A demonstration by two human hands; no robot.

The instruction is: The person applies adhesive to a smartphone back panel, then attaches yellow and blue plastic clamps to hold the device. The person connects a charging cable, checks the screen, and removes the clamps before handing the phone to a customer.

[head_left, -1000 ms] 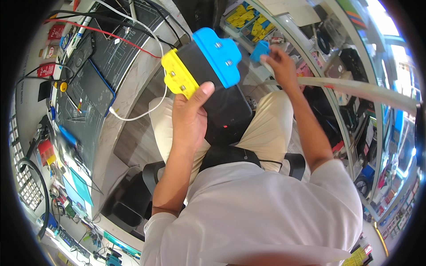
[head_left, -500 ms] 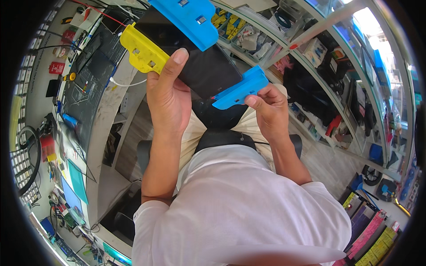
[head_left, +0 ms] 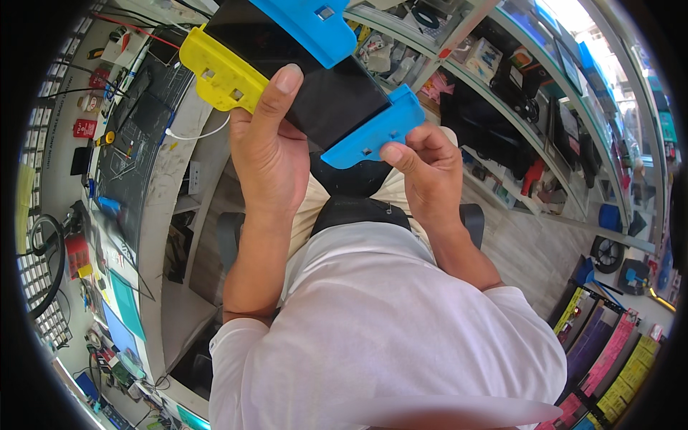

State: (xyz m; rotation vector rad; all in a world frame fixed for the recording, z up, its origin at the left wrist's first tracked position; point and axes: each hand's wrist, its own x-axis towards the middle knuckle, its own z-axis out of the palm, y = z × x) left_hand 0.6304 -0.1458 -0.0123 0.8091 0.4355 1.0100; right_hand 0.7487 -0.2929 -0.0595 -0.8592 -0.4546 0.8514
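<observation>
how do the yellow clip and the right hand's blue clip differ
The yellow clip lies along a long side of the dark device; the blue clip crosses one short end. The right hand grips the blue clip, while the yellow clip sits by the left hand. Both have square cut-outs.

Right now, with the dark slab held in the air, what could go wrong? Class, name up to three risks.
1. The dark slab might drop if the left hand slips.
2. The lower blue clip, held by the right hand along the slab's near edge, could press unevenly if crooked.
3. The left thumb overlaps the slab's face, so it may smudge it.
</observation>
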